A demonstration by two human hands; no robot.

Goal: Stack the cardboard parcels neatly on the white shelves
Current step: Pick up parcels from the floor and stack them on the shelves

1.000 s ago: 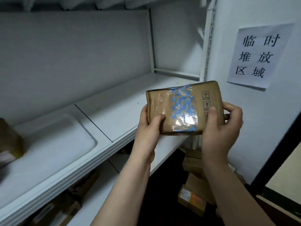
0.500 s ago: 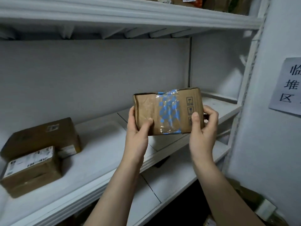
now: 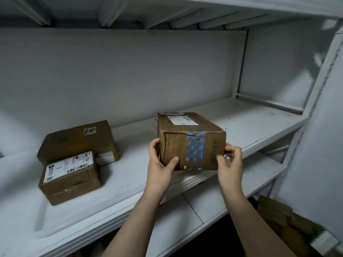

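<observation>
Taped parcel (image 3: 191, 145) lowered, maybe onto shelf (image 3: 256, 121); left hand (image 3: 159, 169), right hand (image 3: 230, 164) gripping; smaller parcel (image 3: 70, 175) leftward.

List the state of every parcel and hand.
Brown cardboard parcel with blue tape: sealed, held at front edge of the white shelf.
Left hand: grips its left end.
Right hand: grips its right end.
Large brown cardboard parcel: sealed, lying on shelf.
Small white-labelled cardboard parcel: sealed, lying before it.

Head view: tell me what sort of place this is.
Probably a parcel storeroom: white metal shelves, two labelled parcels lying on them, a blue-taped parcel held by left hand and right hand, more boxes piled below right.
</observation>
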